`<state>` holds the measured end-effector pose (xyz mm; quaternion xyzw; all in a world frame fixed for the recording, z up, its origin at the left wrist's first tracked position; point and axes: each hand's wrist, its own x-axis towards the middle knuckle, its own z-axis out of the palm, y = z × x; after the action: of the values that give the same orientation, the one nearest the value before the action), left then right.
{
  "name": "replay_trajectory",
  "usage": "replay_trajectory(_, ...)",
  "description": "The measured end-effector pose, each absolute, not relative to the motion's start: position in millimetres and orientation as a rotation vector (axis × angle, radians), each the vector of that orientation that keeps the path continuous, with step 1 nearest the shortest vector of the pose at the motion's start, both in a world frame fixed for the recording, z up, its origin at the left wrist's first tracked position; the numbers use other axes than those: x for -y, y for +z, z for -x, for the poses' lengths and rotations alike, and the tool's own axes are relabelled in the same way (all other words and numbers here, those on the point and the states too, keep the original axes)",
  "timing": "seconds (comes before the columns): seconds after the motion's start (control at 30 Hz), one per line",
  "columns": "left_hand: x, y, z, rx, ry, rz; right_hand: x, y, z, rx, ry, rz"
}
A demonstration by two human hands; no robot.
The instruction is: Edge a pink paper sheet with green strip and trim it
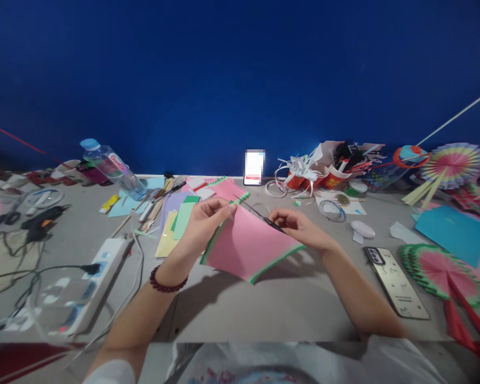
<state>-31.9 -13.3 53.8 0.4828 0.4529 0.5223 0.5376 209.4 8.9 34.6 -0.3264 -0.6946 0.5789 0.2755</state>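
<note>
A pink sheet of paper (252, 242) with green edges hangs tilted between my hands, above the table. My left hand (213, 214) pinches its upper left corner between thumb and fingers. In my right hand (294, 223) is a pair of scissors (272, 224), its blades pointing up and left along the sheet's top edge. The blade tips lie close to my left fingertips, by the green edge. Part of the scissors' handle is hidden by my fingers. Behind the sheet lies another pink paper piece (228, 188) with a zigzag green edge.
A phone (255, 168) leans against the blue wall. Left are a power strip (100, 282), cables and a plastic bottle (114, 168). Cups with paper strips (302, 166) stand at the back right. A patterned phone (398, 282) and a pleated paper fan (440, 266) lie to the right.
</note>
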Motion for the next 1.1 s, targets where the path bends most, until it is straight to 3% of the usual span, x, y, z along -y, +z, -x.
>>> replay_trajectory(1.1,15.3,52.5,32.0,-1.144,1.155,-1.27,-7.2,25.1,-202.8,1.808,1.702,0.967)
